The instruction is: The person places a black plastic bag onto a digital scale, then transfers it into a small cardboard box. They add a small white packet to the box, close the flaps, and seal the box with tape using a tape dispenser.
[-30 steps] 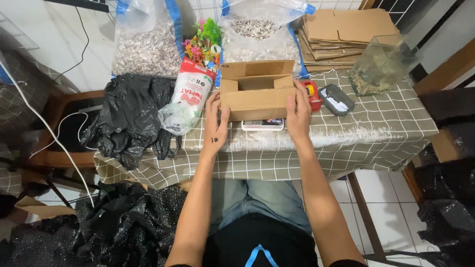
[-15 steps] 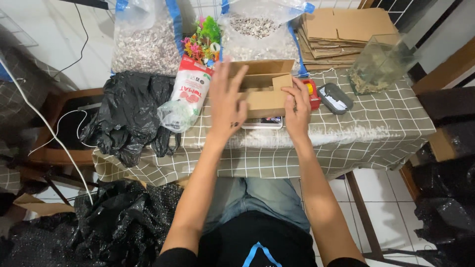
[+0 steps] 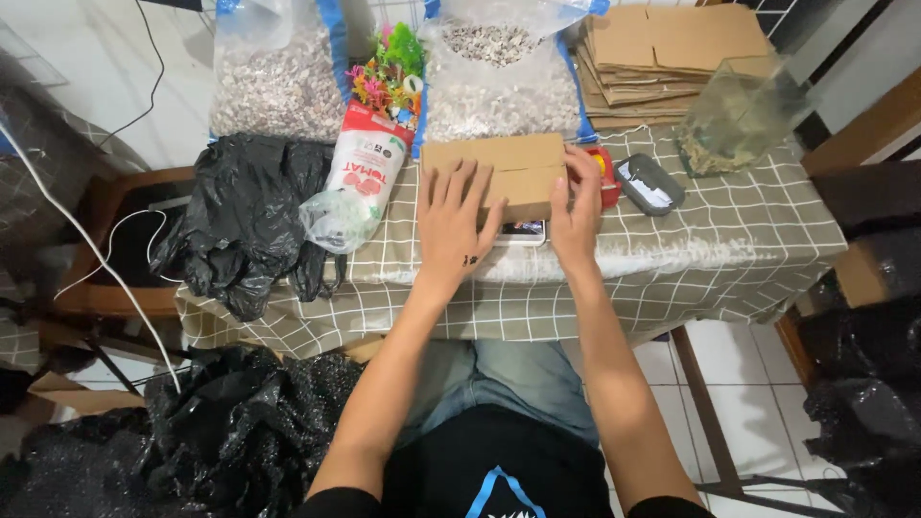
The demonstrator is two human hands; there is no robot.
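A person seated at a table (image 3: pixel 729 259) covered in a checked cloth presses both hands on a small brown cardboard box (image 3: pixel 513 165), which sits at the middle of the table just in front of them, its flaps folded shut on top. The left hand (image 3: pixel 456 225) lies flat across the lid with its fingers spread wide, gripping nothing. The right hand (image 3: pixel 576 206) cups the box's right end, fingers extended and resting against the top edge, also not closed around anything. A phone (image 3: pixel 523 232) peeks out from under the box's near edge, between the two hands. Just right of the box are a red object (image 3: pixel 608 173) and a dark oblong case (image 3: pixel 649 183). To the left lie a red and white pouch (image 3: pixel 360 177) and a heap of black plastic bags (image 3: pixel 249 216); behind stand two clear sacks of gravel (image 3: pixel 480 86) and a stack of flat cardboard (image 3: pixel 662 48). The box looks light and fairly stiff, though its thin walls would likely dent if squeezed hard; its matte surface should not slip. Holding it by the two short ends, palms flat, seems the safest grip.
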